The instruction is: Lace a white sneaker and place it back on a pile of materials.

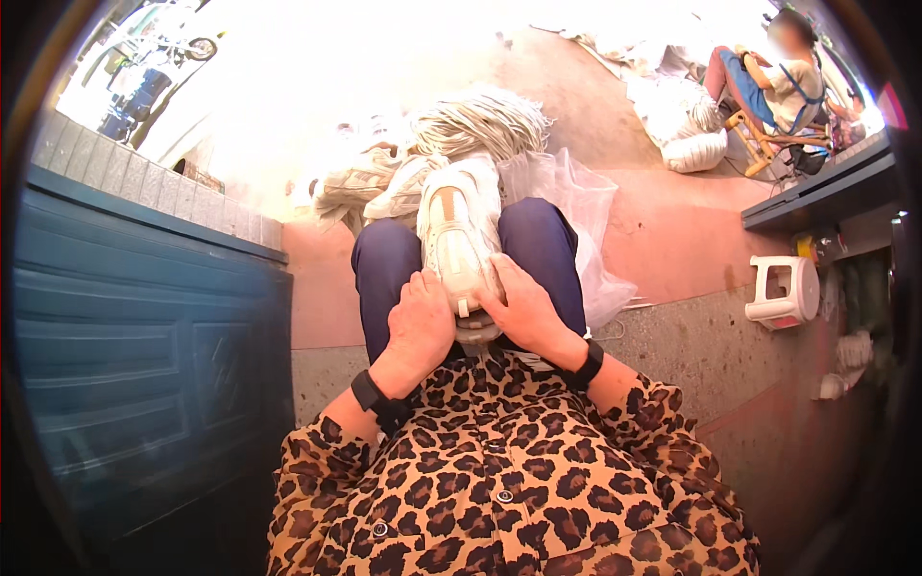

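A white sneaker point(459, 230) with tan panels lies between my knees, on my dark blue trousers, its heel toward me. My left hand point(420, 324) grips the left side of its heel. On the right side, my right hand point(523, 307) holds the same heel, fingers curled against the shoe. Both wrists wear black bands. My leopard-print shirt fills the lower middle of the view.
More white sneakers point(370, 182) and a bundle of pale cords point(480, 120) lie past my knees, next to a clear plastic bag point(576, 206). A blue metal door point(144, 346) stands at left. A white stool point(783, 293) lies at right. Another person point(778, 82) sits far right.
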The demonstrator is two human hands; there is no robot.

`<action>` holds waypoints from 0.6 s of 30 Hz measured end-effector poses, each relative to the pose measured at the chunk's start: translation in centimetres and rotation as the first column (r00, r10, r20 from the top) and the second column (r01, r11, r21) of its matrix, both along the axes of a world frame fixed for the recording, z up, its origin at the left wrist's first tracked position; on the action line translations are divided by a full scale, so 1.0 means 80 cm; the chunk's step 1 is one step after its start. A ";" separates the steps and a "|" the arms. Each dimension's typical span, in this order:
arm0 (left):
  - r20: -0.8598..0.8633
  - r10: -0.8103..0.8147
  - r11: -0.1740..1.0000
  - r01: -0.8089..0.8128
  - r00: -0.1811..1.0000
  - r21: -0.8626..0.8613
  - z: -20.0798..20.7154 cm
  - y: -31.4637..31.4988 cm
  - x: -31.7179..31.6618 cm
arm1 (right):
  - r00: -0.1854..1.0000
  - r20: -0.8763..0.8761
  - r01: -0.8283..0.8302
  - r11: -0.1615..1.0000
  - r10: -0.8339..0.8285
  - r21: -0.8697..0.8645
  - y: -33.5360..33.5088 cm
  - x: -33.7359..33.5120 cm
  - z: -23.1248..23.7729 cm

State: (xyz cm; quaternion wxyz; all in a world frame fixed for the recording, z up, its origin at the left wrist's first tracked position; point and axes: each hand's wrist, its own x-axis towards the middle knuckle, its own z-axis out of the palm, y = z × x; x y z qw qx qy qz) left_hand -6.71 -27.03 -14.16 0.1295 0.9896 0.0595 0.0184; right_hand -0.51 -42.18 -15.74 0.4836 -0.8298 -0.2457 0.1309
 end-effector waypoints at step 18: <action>0.049 -0.163 0.978 0.167 0.985 -0.123 0.047 0.017 -0.022 | 0.977 0.178 -0.115 0.992 0.122 -0.051 -0.037 -0.013 0.021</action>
